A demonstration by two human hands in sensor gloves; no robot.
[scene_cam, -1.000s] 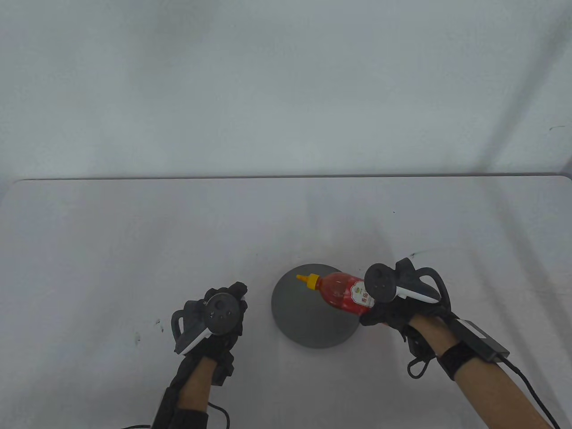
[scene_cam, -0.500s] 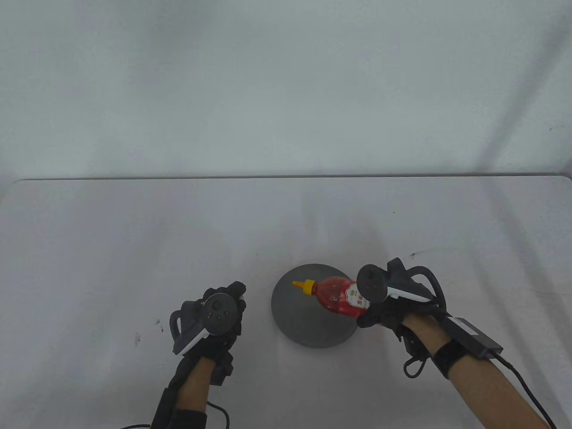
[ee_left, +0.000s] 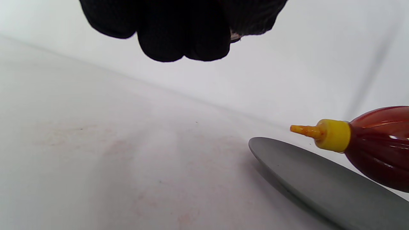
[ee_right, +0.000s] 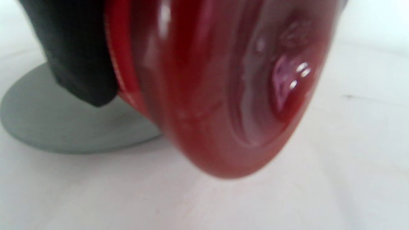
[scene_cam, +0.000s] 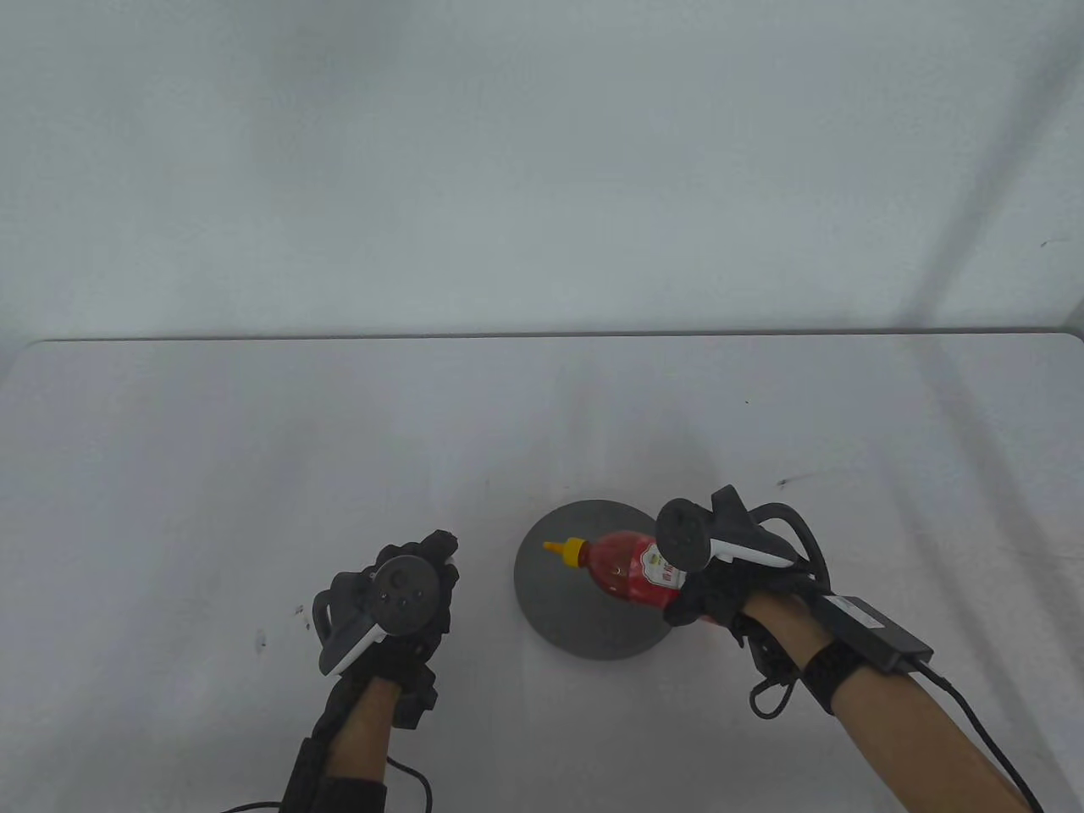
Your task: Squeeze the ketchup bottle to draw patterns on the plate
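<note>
In the lower left of the table view your left hand [scene_cam: 398, 593], in its black sensor glove, hovers over the white table [scene_cam: 212, 474] with nothing in it; the left wrist view shows its black fingertips [ee_left: 182, 38] curled in together at the top of the frame, holding nothing; just right of that hand, at lower centre, the round, flat, dark grey plate [scene_cam: 576, 618] lies on the table, its surface bare grey wherever it shows; above the plate the red plastic ketchup bottle [scene_cam: 627, 567] lies tipped on its side in the air, its yellow cap and nozzle [scene_cam: 566, 551] pointing left over the plate's left part and clear of it, as the left wrist view confirms; at lower right your right hand [scene_cam: 720, 584] grips the bottle round its labelled lower body, fingers wrapped about it; the right wrist view is filled by the bottle's red base, blurred, with a black gloved finger at its left.
</note>
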